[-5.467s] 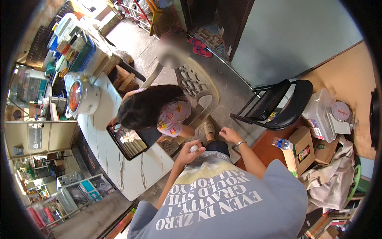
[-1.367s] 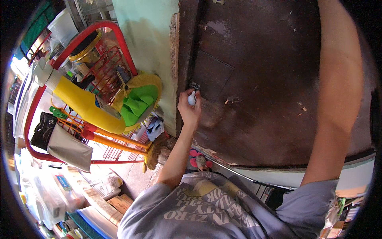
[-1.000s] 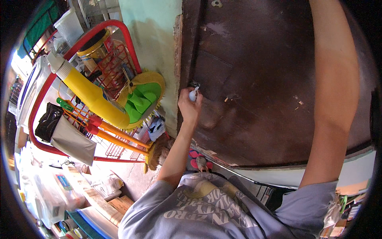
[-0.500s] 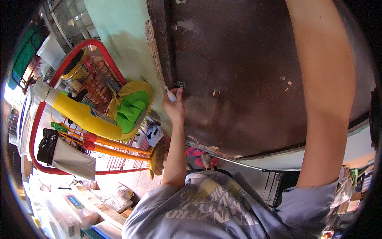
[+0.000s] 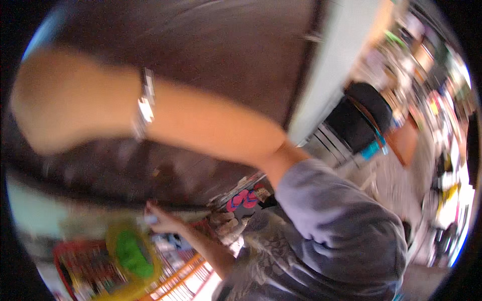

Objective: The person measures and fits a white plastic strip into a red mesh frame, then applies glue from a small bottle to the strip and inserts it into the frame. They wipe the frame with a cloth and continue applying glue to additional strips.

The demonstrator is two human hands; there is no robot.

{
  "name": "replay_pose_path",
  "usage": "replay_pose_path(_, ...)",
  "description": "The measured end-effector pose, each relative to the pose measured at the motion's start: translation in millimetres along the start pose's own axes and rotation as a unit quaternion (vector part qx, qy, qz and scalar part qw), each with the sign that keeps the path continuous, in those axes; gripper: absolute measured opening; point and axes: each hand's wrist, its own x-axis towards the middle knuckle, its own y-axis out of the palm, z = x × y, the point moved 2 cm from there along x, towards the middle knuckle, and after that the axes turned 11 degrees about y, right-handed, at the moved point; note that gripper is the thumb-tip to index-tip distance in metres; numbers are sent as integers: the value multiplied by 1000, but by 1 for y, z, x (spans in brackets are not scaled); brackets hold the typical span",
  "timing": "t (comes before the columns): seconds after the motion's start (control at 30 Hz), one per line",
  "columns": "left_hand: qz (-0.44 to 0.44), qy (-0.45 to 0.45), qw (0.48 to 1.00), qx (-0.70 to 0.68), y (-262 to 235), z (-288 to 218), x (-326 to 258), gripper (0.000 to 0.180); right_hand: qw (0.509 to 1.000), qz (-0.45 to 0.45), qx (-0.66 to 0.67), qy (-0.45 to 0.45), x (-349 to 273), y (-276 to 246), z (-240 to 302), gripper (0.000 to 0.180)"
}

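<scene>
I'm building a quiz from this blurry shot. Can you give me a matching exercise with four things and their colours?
Things:
1. door
2. wristwatch
3. sandals
4. chair

Colours:
a. pink
b. silvery
c. dark brown
d. black

Pairs: 1-c, 2-b, 3-a, 4-d

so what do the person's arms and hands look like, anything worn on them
Both forearms are bare. The right arm has a silvery metal watch at the wrist and a short grey sleeve at the shoulder. The right hand is a blur. The left hand shows no glove; the picture is too blurred to tell rings.
</scene>
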Motion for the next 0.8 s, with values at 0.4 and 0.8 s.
replay_pose_path(0.4,593,13,756,-276,110,-85,-274,19,837,279,-117,456,-369,-287,4,37)
replay_pose_path(0.8,818,143,411,-376,190,-233,-560,27,698,86,-410,582,-422,-577,42,19)
